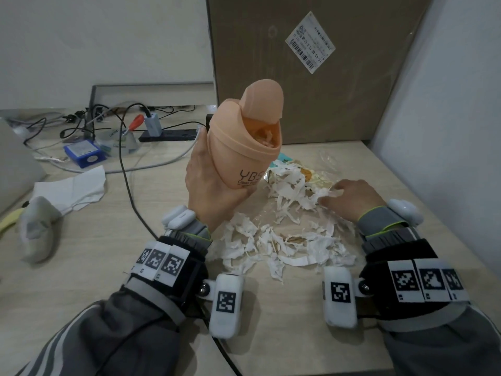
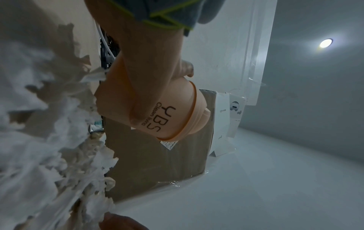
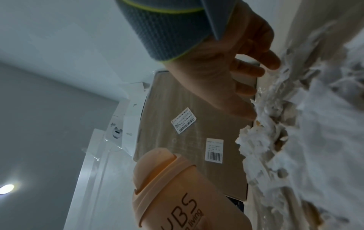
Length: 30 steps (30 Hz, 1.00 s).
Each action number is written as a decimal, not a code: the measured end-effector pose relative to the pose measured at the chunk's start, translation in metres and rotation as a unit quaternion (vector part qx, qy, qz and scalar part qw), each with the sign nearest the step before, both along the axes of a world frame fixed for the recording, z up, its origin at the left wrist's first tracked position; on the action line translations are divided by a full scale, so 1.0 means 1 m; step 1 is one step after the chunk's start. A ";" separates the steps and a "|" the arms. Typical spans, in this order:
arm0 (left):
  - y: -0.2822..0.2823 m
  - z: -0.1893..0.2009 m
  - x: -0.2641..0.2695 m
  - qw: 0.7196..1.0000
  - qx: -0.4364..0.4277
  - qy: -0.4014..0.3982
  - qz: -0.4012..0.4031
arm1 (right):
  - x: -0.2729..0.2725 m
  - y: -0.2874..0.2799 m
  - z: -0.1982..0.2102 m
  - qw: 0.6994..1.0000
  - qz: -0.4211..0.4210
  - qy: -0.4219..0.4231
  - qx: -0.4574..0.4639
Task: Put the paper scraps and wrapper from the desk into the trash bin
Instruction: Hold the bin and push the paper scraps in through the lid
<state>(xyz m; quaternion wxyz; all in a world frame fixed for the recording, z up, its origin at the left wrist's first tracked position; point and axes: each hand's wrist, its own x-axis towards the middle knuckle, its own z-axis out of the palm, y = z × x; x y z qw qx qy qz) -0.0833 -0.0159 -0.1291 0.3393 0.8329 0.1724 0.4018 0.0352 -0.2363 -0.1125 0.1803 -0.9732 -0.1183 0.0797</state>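
My left hand (image 1: 206, 180) grips a peach trash bin (image 1: 244, 147) and holds it above the desk (image 1: 271, 321), tilted right, lid flipped up, with scraps showing inside. The left wrist view shows my fingers (image 2: 153, 77) wrapped round the bin (image 2: 173, 115). White paper scraps (image 1: 284, 248) lie heaped below and to the right of it. A crumpled wrapper (image 1: 306, 175) lies half buried at the pile's far edge. My right hand (image 1: 349, 196) sits on the pile, its fingers (image 3: 246, 93) clawed into the scraps (image 3: 275, 124). The bin (image 3: 177, 194) hangs just left of that hand.
A large cardboard box (image 1: 311, 77) stands at the back and a white wall (image 1: 447, 104) closes the right side. A black cable (image 1: 130, 185) runs across the desk left of the bin. Farther left lie a tissue (image 1: 78, 188), a power strip (image 1: 168, 134) and a blue box (image 1: 84, 154).
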 end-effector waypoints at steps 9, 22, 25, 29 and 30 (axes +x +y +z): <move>0.001 0.000 0.001 1.000 0.002 0.003 -0.007 | 0.001 0.005 -0.006 0.992 0.038 -0.073 0.098; 0.000 0.001 0.001 1.000 -0.003 0.011 -0.006 | 0.007 0.012 -0.019 0.991 0.104 -0.056 0.063; 0.000 0.000 0.001 1.000 -0.002 0.012 -0.005 | 0.007 0.011 -0.018 0.991 0.105 -0.060 0.062; -0.001 0.001 0.001 1.000 -0.004 0.012 -0.009 | 0.004 0.012 -0.016 0.987 0.100 -0.078 0.097; -0.001 0.001 0.001 1.000 -0.004 0.013 -0.010 | 0.004 0.011 -0.014 0.985 0.091 -0.095 0.112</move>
